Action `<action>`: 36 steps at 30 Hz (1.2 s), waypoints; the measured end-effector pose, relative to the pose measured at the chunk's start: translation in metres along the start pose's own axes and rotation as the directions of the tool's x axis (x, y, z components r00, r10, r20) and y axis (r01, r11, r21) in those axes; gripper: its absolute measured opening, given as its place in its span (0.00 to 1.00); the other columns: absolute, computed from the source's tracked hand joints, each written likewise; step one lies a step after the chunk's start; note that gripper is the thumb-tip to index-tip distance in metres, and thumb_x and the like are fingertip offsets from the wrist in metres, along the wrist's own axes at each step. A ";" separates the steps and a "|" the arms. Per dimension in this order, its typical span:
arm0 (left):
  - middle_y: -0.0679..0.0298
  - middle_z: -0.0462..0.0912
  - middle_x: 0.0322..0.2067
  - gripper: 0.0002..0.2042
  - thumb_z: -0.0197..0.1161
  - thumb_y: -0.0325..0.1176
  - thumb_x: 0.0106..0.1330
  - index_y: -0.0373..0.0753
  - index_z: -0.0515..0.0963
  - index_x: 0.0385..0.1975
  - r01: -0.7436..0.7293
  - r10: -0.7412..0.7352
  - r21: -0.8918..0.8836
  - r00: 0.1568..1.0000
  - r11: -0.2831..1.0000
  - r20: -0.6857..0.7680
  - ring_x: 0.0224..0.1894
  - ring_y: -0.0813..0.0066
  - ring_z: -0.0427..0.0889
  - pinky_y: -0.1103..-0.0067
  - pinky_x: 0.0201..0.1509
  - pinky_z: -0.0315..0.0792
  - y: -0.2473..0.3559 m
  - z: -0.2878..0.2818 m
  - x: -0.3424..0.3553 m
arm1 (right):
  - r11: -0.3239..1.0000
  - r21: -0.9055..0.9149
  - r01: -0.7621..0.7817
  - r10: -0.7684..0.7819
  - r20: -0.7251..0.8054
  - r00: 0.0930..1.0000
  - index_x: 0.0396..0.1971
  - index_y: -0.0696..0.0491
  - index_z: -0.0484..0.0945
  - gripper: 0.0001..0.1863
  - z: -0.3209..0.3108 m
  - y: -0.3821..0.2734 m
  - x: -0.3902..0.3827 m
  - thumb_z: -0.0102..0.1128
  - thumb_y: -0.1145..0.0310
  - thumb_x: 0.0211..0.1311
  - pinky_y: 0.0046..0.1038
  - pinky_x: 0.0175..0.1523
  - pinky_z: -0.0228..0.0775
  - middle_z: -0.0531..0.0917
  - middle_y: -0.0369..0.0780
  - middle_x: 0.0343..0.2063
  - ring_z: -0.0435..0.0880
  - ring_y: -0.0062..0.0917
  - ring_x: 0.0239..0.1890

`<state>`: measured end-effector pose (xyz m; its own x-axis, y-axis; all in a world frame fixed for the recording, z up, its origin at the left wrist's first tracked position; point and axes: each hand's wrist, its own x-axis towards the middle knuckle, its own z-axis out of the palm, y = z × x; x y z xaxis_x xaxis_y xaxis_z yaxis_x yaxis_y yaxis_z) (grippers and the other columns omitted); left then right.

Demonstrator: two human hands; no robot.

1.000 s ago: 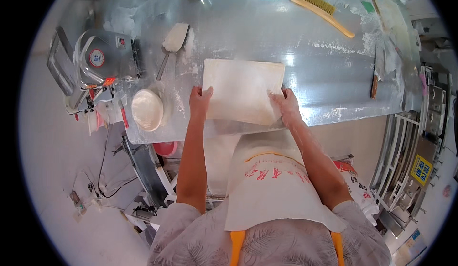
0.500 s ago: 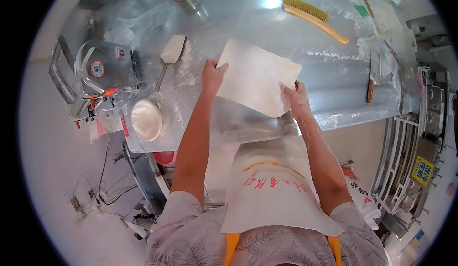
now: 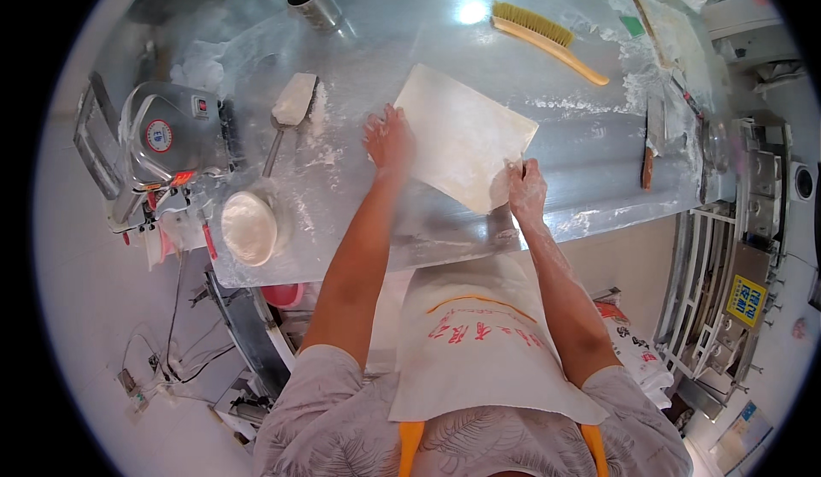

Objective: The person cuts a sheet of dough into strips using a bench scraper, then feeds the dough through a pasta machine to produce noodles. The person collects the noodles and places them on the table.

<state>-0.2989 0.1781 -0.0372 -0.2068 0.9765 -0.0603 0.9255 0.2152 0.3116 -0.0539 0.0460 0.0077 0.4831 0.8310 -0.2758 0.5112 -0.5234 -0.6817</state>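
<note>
A pale, flour-dusted square sheet of dough (image 3: 466,135) lies slantwise over the metal worktop. My left hand (image 3: 391,142) is at its left edge, palm down with the fingers stretched and spread, not gripping it. At the lower right corner my right hand (image 3: 528,193) is closed, with the sheet's edge pinched between thumb and curled fingers. White flour coats the right hand and forearm. Whether the sheet's right side touches the steel cannot be told.
On the metal worktop (image 3: 385,229) a scoop (image 3: 295,99) and a bowl of flour (image 3: 249,228) stand left, near a steel machine (image 3: 175,130). Farther back are a metal cylinder (image 3: 315,4) and a wooden brush (image 3: 547,39). A wooden-handled knife (image 3: 648,167) lies right.
My left hand has let go of the sheet's left edge and spread its fingers. The right hand has slid slightly down at the corner. The whole view has shifted a little.
</note>
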 end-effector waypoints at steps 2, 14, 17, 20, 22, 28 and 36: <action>0.43 0.72 0.60 0.24 0.43 0.49 0.80 0.40 0.72 0.65 0.000 0.005 0.044 0.995 0.999 -0.103 0.66 0.40 0.69 0.47 0.64 0.67 0.003 0.006 -0.003 | 0.998 0.041 0.037 -0.034 -0.059 0.998 0.39 0.61 0.74 0.17 -0.004 -0.006 -0.001 0.60 0.59 0.71 0.51 0.46 0.69 0.82 0.56 0.36 0.82 0.53 0.40; 0.47 0.79 0.46 0.19 0.47 0.44 0.80 0.36 0.77 0.55 -0.040 0.053 0.072 0.979 0.997 -0.195 0.53 0.48 0.77 0.54 0.56 0.71 0.009 0.014 -0.001 | 0.989 0.136 -0.055 0.051 0.033 0.998 0.35 0.61 0.75 0.18 -0.007 0.013 0.004 0.63 0.58 0.71 0.39 0.40 0.72 0.81 0.47 0.25 0.79 0.36 0.28; 0.48 0.80 0.44 0.18 0.46 0.42 0.80 0.36 0.78 0.54 -0.075 0.083 0.047 0.978 0.996 -0.194 0.51 0.47 0.78 0.55 0.56 0.71 0.012 0.007 -0.001 | 0.982 0.173 -0.077 0.059 0.104 0.993 0.35 0.61 0.75 0.18 -0.014 0.012 0.009 0.63 0.58 0.70 0.38 0.40 0.73 0.81 0.47 0.25 0.80 0.36 0.29; 0.48 0.81 0.49 0.17 0.47 0.39 0.79 0.35 0.77 0.56 -0.058 0.065 0.070 0.992 0.996 -0.107 0.53 0.45 0.79 0.56 0.62 0.70 0.020 0.000 -0.002 | 0.971 0.227 -0.078 0.031 0.204 0.979 0.36 0.60 0.75 0.17 -0.019 0.022 0.019 0.63 0.59 0.70 0.38 0.40 0.73 0.81 0.48 0.25 0.81 0.36 0.29; 0.49 0.81 0.54 0.18 0.47 0.38 0.79 0.35 0.77 0.58 -0.190 0.286 0.340 0.922 0.921 -0.261 0.56 0.44 0.78 0.57 0.66 0.69 -0.006 0.029 -0.002 | 0.938 0.345 -0.043 -0.037 0.222 0.974 0.37 0.60 0.76 0.17 -0.015 0.033 0.026 0.63 0.59 0.70 0.39 0.41 0.73 0.82 0.49 0.25 0.81 0.38 0.30; 0.50 0.78 0.53 0.18 0.44 0.41 0.81 0.36 0.75 0.55 -0.109 0.179 0.303 0.960 0.947 -0.216 0.56 0.44 0.76 0.55 0.64 0.68 -0.007 0.034 -0.003 | 0.994 0.113 -0.002 -0.042 0.394 0.918 0.38 0.56 0.78 0.18 -0.100 0.041 0.070 0.61 0.54 0.72 0.36 0.41 0.74 0.81 0.42 0.26 0.80 0.29 0.30; 0.50 0.79 0.52 0.19 0.44 0.44 0.82 0.37 0.75 0.55 -0.017 0.113 0.374 0.965 0.927 -0.237 0.58 0.48 0.76 0.58 0.66 0.67 0.000 0.034 -0.006 | 0.774 -0.605 0.187 -0.433 -0.290 0.854 0.47 0.60 0.75 0.21 -0.257 0.221 0.197 0.66 0.56 0.69 0.51 0.48 0.69 0.80 0.52 0.39 0.79 0.52 0.44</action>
<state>-0.2872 0.1726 -0.0688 -0.1698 0.9646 0.2018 0.9803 0.1863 -0.0652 0.3372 0.0458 -0.0230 0.3968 0.8814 0.2562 0.9162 -0.3632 -0.1694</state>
